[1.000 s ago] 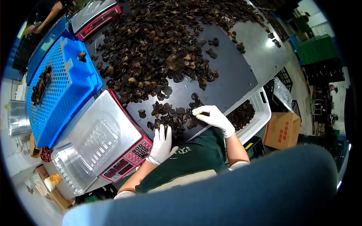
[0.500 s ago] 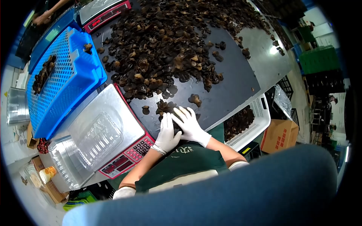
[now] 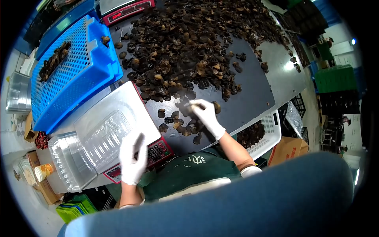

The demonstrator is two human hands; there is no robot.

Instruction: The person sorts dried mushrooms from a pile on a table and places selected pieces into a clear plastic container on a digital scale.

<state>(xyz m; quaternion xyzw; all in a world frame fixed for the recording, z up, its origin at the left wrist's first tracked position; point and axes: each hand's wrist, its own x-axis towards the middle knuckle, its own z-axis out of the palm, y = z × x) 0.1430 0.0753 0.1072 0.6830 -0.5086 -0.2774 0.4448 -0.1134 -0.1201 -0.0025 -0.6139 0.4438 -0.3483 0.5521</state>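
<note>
My left hand, in a white glove, is over the front edge of the red and silver scale, beside a clear plastic container. A dark piece shows between its thumb and fingers. My right hand, also gloved, is at the dark table, its fingertips pinched at dark wood-ear-like pieces; what they hold is blurred. A small group of loose pieces lies between the hands. The large heap of dark brown pieces spreads behind them.
A blue perforated basket stands at the left with pieces on it. Another red scale is behind it. At the right are a white basket of dark pieces and a cardboard box. A paper cup is at lower left.
My left hand has moved left from the small group to over the scale. My right hand has moved up and away from it, toward the heap. The small group now lies more spread out.
</note>
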